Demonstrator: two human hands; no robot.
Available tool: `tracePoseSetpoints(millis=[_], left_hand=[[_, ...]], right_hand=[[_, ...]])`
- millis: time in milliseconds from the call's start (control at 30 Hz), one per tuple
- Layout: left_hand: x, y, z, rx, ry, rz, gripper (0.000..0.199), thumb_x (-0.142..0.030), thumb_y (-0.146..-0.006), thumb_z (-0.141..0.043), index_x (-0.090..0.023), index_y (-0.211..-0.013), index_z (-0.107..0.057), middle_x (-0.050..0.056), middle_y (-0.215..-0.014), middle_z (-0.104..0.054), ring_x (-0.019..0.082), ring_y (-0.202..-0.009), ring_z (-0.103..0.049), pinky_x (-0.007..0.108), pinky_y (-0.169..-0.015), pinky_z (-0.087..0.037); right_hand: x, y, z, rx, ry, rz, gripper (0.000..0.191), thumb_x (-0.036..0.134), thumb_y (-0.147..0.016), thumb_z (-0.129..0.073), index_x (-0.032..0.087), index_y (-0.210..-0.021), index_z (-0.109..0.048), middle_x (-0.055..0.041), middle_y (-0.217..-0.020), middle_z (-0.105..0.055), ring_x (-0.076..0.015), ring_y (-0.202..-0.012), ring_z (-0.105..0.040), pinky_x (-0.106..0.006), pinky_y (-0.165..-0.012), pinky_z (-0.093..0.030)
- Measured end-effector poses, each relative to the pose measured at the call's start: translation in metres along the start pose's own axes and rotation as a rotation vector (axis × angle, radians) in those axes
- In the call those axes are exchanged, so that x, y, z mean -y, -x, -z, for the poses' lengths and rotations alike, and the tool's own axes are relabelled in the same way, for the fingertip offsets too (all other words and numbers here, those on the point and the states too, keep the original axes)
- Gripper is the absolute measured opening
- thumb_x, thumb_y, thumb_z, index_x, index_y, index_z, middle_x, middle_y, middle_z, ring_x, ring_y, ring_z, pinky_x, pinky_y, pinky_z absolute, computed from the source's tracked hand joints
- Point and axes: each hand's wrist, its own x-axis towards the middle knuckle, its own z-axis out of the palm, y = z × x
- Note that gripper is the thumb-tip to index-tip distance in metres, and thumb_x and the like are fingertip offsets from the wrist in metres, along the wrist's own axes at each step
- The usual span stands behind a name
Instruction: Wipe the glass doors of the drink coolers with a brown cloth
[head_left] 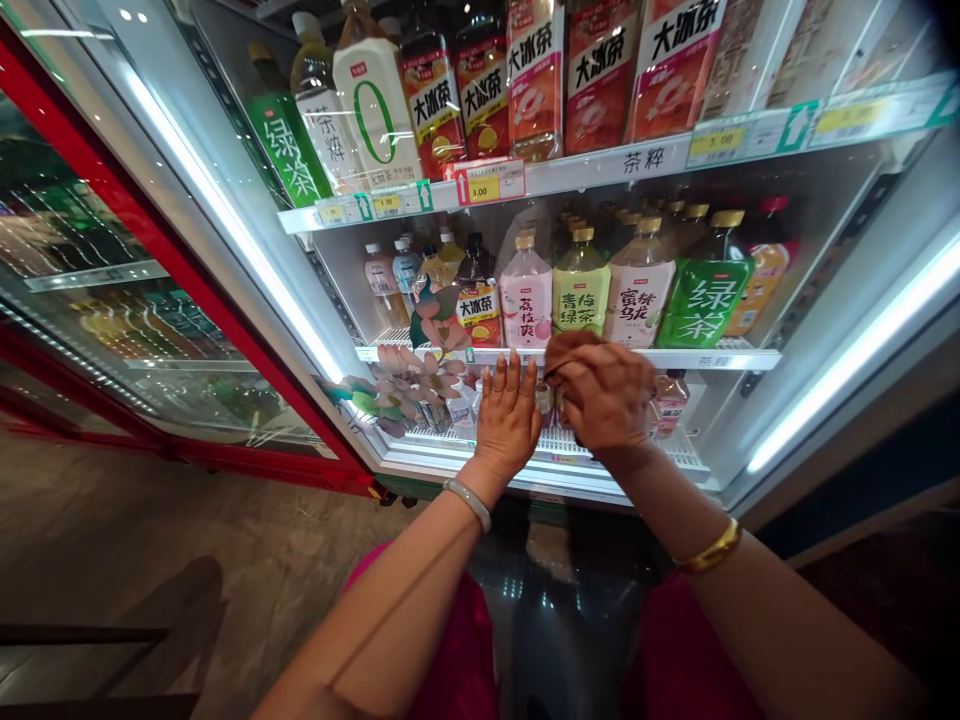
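Observation:
My left hand point(508, 415) lies against the glass door of a drinks cooler, palm toward the glass and fingers stretched out upward. A pale bangle point(469, 505) circles that wrist. Just to its right, my right hand point(609, 392) is closed on a small brown cloth-like piece point(568, 350) at the glass; its exact kind is hard to make out. A gold bracelet point(711, 547) sits on my right wrist. Left of my hands, a flower decal point(420, 380) shows on the glass. Behind the door, a pink bottle point(526, 300) and a light green bottle point(580, 290) stand on the middle shelf.
Tall tea bottles point(604, 75) line the upper shelf above a price strip point(491, 184). A green bottle point(707, 285) stands at the middle shelf's right. To the left is another cooler with a red frame point(187, 270). Grey floor point(97, 520) lies below it.

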Motion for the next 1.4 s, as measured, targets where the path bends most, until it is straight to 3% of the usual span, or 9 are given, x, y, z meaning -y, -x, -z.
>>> tracePoseSetpoints(millis=[167, 367, 600, 833, 1000, 1067, 1200, 1267, 1400], left_hand=[[-0.009, 0.009, -0.015, -0.034, 0.025, 0.015, 0.081, -0.021, -0.097, -0.052, -0.012, -0.165, -0.009, 0.018, -0.172, 0.002, 0.031, -0.161, 0.002, 0.061, -0.13, -0.018], [-0.029, 0.001, -0.013, 0.017, 0.037, -0.006, 0.083, -0.021, -0.099, -0.047, -0.011, -0.165, 0.002, 0.018, -0.172, -0.003, 0.029, -0.16, 0.003, 0.056, -0.131, -0.018], [-0.047, -0.009, -0.021, -0.023, 0.041, 0.058, 0.086, -0.019, -0.098, -0.047, -0.011, -0.164, 0.007, 0.019, -0.172, -0.002, 0.028, -0.16, 0.003, 0.056, -0.132, -0.016], [-0.063, -0.023, -0.02, 0.045, 0.085, 0.058, 0.083, -0.02, -0.098, -0.047, -0.014, -0.166, 0.002, 0.019, -0.171, -0.01, 0.029, -0.16, -0.002, 0.057, -0.131, -0.011], [-0.072, -0.024, -0.032, 0.053, 0.128, 0.081, 0.082, -0.021, -0.096, -0.051, -0.01, -0.165, -0.008, 0.02, -0.171, -0.008, 0.033, -0.16, -0.004, 0.058, -0.131, -0.012], [-0.076, -0.027, -0.033, 0.059, 0.131, 0.083, 0.082, -0.021, -0.095, -0.05, -0.01, -0.165, -0.009, 0.02, -0.171, -0.009, 0.032, -0.16, -0.003, 0.056, -0.131, -0.011], [-0.086, -0.035, -0.028, 0.08, 0.149, 0.05, 0.076, -0.024, -0.098, -0.045, -0.011, -0.165, -0.012, 0.016, -0.172, -0.009, 0.027, -0.16, 0.004, 0.054, -0.131, -0.003], [-0.092, -0.038, -0.029, 0.109, 0.191, 0.061, 0.073, -0.025, -0.099, -0.043, -0.011, -0.165, -0.014, 0.014, -0.173, -0.008, 0.026, -0.16, 0.007, 0.053, -0.131, 0.001], [-0.101, -0.04, -0.035, 0.155, 0.239, 0.085, 0.072, -0.025, -0.099, -0.041, -0.013, -0.165, -0.014, 0.011, -0.174, -0.008, 0.024, -0.16, 0.011, 0.051, -0.131, 0.007]], right_hand=[[0.005, 0.014, 0.001, 0.134, -0.051, 0.137, 0.008, 0.027, -0.09, -0.069, 0.026, -0.097, -0.072, -0.0014, -0.111, -0.074, -0.0213, -0.11, -0.056, -0.039, -0.104, -0.034], [-0.028, 0.007, 0.022, -0.006, 0.051, -0.062, 0.02, 0.028, -0.086, -0.072, 0.026, -0.106, -0.071, -0.0042, -0.117, -0.071, -0.0258, -0.118, -0.056, -0.041, -0.106, -0.038], [-0.028, 0.021, 0.022, 0.15, -0.017, 0.124, 0.012, 0.024, -0.089, -0.069, 0.026, -0.1, -0.071, -0.0007, -0.112, -0.074, -0.0222, -0.112, -0.057, -0.04, -0.105, -0.036], [-0.074, 0.016, 0.044, -0.081, 0.058, -0.201, 0.025, 0.028, -0.082, -0.069, 0.026, -0.107, -0.07, -0.0064, -0.118, -0.067, -0.0296, -0.117, -0.057, -0.046, -0.104, -0.039], [-0.055, 0.025, 0.039, 0.129, 0.038, 0.036, 0.017, 0.025, -0.085, -0.07, 0.029, -0.102, -0.072, -0.0005, -0.112, -0.073, -0.0236, -0.114, -0.058, -0.041, -0.105, -0.036], [-0.06, 0.026, 0.041, 0.137, 0.023, 0.08, 0.016, 0.024, -0.087, -0.068, 0.028, -0.102, -0.072, -0.001, -0.112, -0.074, -0.0232, -0.113, -0.058, -0.041, -0.105, -0.037], [-0.082, 0.025, 0.052, 0.039, 0.08, -0.094, 0.02, 0.033, -0.086, -0.067, 0.027, -0.105, -0.071, -0.006, -0.115, -0.07, -0.0278, -0.115, -0.058, -0.044, -0.103, -0.04], [-0.085, 0.028, 0.054, 0.07, 0.103, -0.158, 0.022, 0.037, -0.086, -0.067, 0.026, -0.105, -0.072, -0.0067, -0.117, -0.069, -0.0295, -0.117, -0.056, -0.046, -0.103, -0.04], [-0.081, 0.035, 0.052, 0.218, 0.058, -0.069, 0.019, 0.032, -0.09, -0.063, 0.028, -0.106, -0.072, -0.0026, -0.117, -0.07, -0.0265, -0.12, -0.054, -0.045, -0.105, -0.039]])
